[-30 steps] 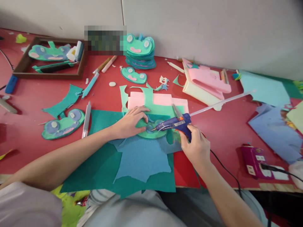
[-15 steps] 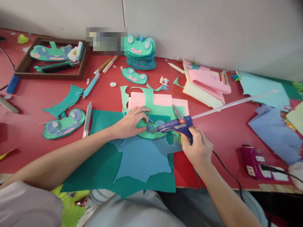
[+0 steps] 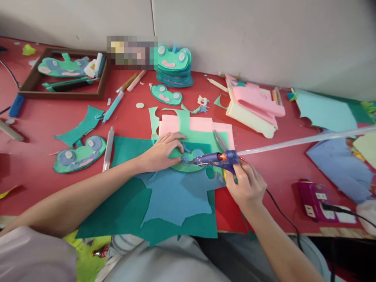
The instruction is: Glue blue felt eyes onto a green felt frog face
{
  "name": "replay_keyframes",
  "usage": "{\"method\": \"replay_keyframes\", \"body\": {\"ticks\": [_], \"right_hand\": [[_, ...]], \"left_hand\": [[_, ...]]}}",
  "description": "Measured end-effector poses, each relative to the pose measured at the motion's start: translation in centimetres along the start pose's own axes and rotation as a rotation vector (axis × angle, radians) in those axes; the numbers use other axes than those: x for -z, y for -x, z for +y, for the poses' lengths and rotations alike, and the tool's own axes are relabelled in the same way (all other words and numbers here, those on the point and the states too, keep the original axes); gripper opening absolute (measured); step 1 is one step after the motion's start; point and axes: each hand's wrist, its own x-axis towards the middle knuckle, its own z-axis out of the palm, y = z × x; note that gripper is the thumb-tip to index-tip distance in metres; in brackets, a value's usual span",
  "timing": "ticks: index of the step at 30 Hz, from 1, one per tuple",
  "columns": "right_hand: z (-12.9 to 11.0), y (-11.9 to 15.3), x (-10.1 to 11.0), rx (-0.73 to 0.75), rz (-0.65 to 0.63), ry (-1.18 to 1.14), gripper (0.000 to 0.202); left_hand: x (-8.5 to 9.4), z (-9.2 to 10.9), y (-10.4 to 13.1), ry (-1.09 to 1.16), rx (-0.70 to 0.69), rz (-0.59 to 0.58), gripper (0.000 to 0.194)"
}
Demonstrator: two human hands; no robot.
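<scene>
A blue glue gun with a long clear glue stick is gripped in my right hand. Its nozzle points left and touches or nearly touches a blue felt circle on a green frog-face piece. My left hand rests on the left part of that piece, fingers apart, thumb and fingertips close to the nozzle. Under the piece lie a ragged blue felt scrap, a large dark green felt sheet and light green and pink sheets. Scissors lie partly behind the glue gun.
Finished frog faces are stacked at the back. A wooden tray stands back left, with another frog face nearer. Folded pink felt, blue sheets and a purple power strip lie right.
The glue gun has tilted in my right hand, so its clear stick now reaches further right. My right hand has shifted slightly; my left hand has stayed in place.
</scene>
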Motion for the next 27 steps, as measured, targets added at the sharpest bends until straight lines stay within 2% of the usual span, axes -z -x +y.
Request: {"method": "replay_keyframes", "body": {"ticks": [9, 11, 12, 16, 18, 20, 24, 27], "right_hand": [[0.1, 0.5, -0.1, 0.017, 0.021, -0.023, 0.042], [0.0, 0.8, -0.5, -0.088, 0.020, -0.057, 0.042], [0.0, 0.9, -0.6, -0.197, 0.011, -0.091, 0.043], [0.2, 0.4, -1.0, -0.791, -0.084, -0.359, 0.054], [0.6, -0.2, -0.9, -0.962, -0.119, -0.470, 0.055], [1.2, -0.7, -0.7, -1.020, -0.103, -0.489, 0.054], [3.3, -0.8, -0.9, -0.988, -0.046, -0.363, 0.057], [5.7, -0.1, -1.6, -0.992, -0.063, -0.237, 0.053]], "left_hand": [[0.0, 0.0, 0.0, 0.024, -0.005, 0.003, 0.016], [0.0, 0.0, 0.0, 0.025, -0.005, 0.003, 0.015], [0.0, -0.1, 0.0, 0.025, -0.004, 0.003, 0.015], [0.0, -0.1, 0.1, 0.022, -0.001, -0.002, 0.015], [0.1, 0.0, 0.1, 0.015, -0.004, -0.006, 0.015], [0.1, 0.0, 0.1, 0.007, -0.002, -0.009, 0.014], [0.1, 0.0, 0.1, -0.003, 0.004, -0.014, 0.015], [0.1, 0.0, 0.1, 0.002, 0.009, -0.012, 0.014]]}}
